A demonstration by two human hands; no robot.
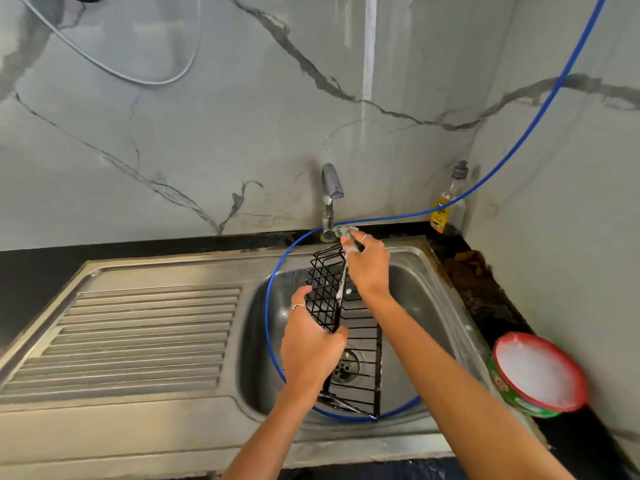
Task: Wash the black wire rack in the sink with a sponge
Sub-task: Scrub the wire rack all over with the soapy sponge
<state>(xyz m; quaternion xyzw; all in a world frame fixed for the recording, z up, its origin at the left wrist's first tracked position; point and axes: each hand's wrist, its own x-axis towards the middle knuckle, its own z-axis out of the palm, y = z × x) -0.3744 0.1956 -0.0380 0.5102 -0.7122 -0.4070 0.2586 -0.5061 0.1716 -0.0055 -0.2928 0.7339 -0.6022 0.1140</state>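
The black wire rack [360,344] stands tilted in the steel sink [415,282], its far end raised toward the tap. My left hand [310,344] grips the rack's upper rail near its middle. My right hand [367,263] holds a green soapy sponge [344,232] at the rack's far top corner, just below the tap [330,199]. White foam lies along the rail between my hands.
A blue hose [268,306] loops round the basin and runs up the right wall. A red-rimmed tub of white soap [538,372] sits on the right counter. A dish-soap bottle [446,202] stands in the back corner. The ribbed drainboard [138,337] lies left.
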